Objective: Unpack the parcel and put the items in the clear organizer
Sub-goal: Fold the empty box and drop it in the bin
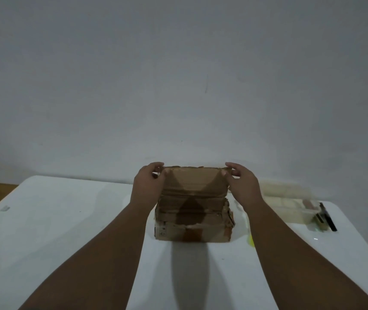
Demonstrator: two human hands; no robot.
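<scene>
Two bare hands reach out over one white desk point(55, 220). One brown cardboard parcel point(193, 220) sits in the middle of the desk, close to the far edge. Its far flap point(194, 181) stands up, and both hands hold that one flap at its top corners. The left hand point(148, 182) pinches the left corner, with its fingers point(157, 165) curled over the top edge and the thumb on the near side. The right hand point(242, 184) pinches the right corner the same way, with its fingers point(234, 167) bent over the edge. So both hands are closed on the flap, one at each end. The parcel looks worn, with torn edges on its right side and a few darker brown patches on its front. One clear organizer point(290, 205) lies on the desk to the right of the parcel, just past the right arm. It is pale and blurry, so what is in it is hard to tell. A few dark thin things point(326, 217) lie at the right end of the organizer; I cannot count them. One small yellow thing point(251, 240) peeks out beside the right arm, near the parcel. One plain grey wall point(178, 74) stands behind the desk.
</scene>
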